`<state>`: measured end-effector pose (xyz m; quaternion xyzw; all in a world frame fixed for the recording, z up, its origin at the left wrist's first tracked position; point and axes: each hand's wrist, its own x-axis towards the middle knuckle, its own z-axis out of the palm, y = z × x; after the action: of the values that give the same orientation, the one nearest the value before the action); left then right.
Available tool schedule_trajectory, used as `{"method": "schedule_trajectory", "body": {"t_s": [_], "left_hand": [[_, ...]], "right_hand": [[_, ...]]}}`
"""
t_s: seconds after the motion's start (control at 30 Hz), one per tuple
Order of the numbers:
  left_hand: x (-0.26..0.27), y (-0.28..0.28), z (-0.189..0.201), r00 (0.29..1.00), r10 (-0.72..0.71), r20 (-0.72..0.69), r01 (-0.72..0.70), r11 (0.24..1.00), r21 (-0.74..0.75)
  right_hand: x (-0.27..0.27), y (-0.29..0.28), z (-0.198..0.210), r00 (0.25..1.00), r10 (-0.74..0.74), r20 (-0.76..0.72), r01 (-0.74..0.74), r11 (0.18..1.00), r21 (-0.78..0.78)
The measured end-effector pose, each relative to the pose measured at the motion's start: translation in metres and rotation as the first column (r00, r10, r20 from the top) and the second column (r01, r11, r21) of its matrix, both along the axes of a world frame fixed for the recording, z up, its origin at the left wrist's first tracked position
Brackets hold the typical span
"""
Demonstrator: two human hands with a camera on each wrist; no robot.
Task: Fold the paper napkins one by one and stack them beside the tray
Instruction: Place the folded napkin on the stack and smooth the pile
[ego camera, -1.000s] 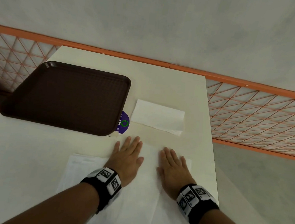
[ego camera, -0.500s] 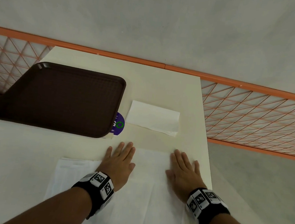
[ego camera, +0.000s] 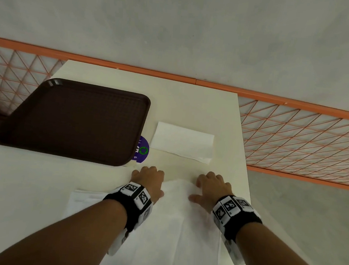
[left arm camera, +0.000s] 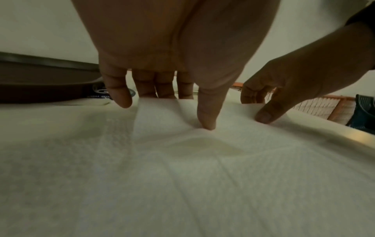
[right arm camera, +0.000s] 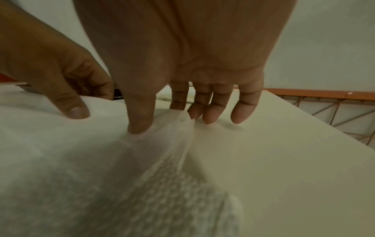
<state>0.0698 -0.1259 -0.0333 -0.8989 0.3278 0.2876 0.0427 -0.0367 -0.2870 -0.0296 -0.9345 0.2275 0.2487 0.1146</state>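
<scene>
An unfolded white napkin [ego camera: 174,226] lies on the near part of the table, and its far edge is raised into a hump between my hands. My left hand [ego camera: 148,177] pinches that edge near its left end, thumb on top and fingers behind it [left arm camera: 182,109]. My right hand [ego camera: 213,184] pinches the right end the same way [right arm camera: 160,117], with its outer fingertips [right arm camera: 237,118] touching the bare table. A folded napkin [ego camera: 182,141] lies flat just right of the brown tray [ego camera: 72,120].
More white paper [ego camera: 84,200] shows under my left forearm. A purple round sticker [ego camera: 142,149] peeks out from under the tray's near right corner. The table's right edge [ego camera: 244,158] is close to my right hand, with an orange mesh railing [ego camera: 294,137] beyond it.
Both hands lay flat on the napkin before. Now their fingers have curled over its far edge and the edge has lifted off the table.
</scene>
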Motion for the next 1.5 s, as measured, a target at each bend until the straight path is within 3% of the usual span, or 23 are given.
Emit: {"method": "schedule_trajectory", "body": {"t_s": [0.27, 0.37, 0.53, 0.67, 0.8, 0.87, 0.97, 1.1, 1.17, 1.23, 1.4, 1.43, 1.5], "left_hand": [[-0.010, 0.011, 0.004, 1.000, 0.025, -0.008, -0.026, 0.975, -0.221], [-0.012, 0.017, 0.009, 0.992, 0.097, -0.078, -0.117, 0.938, -0.325], [-0.009, 0.020, 0.012, 0.868, 0.327, -0.374, -0.475, 0.765, -0.435], [0.001, 0.022, 0.010, 0.801, 0.363, -0.477, -0.580, 0.671, -0.462], [0.004, 0.027, 0.011, 0.723, 0.369, -0.584, -0.683, 0.510, -0.523], [0.006, 0.029, 0.011, 0.703, 0.356, -0.616, -0.706, 0.452, -0.545], [0.010, 0.029, 0.011, 0.678, 0.358, -0.642, -0.734, 0.379, -0.563], [0.016, 0.033, 0.004, 0.524, 0.351, -0.776, -0.847, 0.308, -0.433], [0.017, 0.037, -0.008, 0.489, 0.344, -0.802, -0.865, 0.308, -0.396], [0.020, 0.037, -0.020, 0.467, 0.340, -0.816, -0.877, 0.301, -0.376], [0.034, 0.025, -0.007, 0.520, 0.390, -0.760, -0.853, 0.279, -0.441], [0.039, 0.021, -0.005, 0.542, 0.404, -0.737, -0.840, 0.283, -0.463], [0.049, 0.012, -0.001, 0.645, 0.444, -0.622, -0.764, 0.367, -0.530]], "right_hand": [[0.003, -0.003, 0.000, 1.000, -0.002, 0.022, 0.001, 0.998, 0.061], [0.002, -0.003, -0.002, 0.998, 0.019, 0.063, -0.025, 0.996, 0.082], [-0.002, -0.002, 0.000, 0.994, 0.047, 0.099, -0.055, 0.995, 0.085], [-0.008, -0.009, 0.007, 0.976, -0.138, 0.167, 0.097, 0.967, 0.234], [-0.018, -0.019, 0.016, 0.918, -0.271, 0.290, 0.148, 0.912, 0.383], [-0.023, -0.022, 0.019, 0.869, -0.370, 0.330, 0.180, 0.856, 0.485], [-0.027, -0.026, 0.016, 0.761, -0.578, 0.296, 0.267, 0.694, 0.669], [-0.025, -0.023, 0.015, 0.584, -0.797, 0.155, 0.307, 0.394, 0.866], [-0.021, -0.021, 0.019, 0.536, -0.840, 0.090, 0.300, 0.289, 0.909], [-0.017, -0.023, 0.022, 0.512, -0.857, 0.055, 0.301, 0.239, 0.923], [-0.006, -0.026, 0.019, 0.483, -0.875, -0.027, 0.372, 0.177, 0.911], [-0.004, -0.027, 0.018, 0.487, -0.873, -0.031, 0.384, 0.182, 0.905], [0.003, -0.030, 0.018, 0.505, -0.863, 0.006, 0.403, 0.242, 0.883]]}}
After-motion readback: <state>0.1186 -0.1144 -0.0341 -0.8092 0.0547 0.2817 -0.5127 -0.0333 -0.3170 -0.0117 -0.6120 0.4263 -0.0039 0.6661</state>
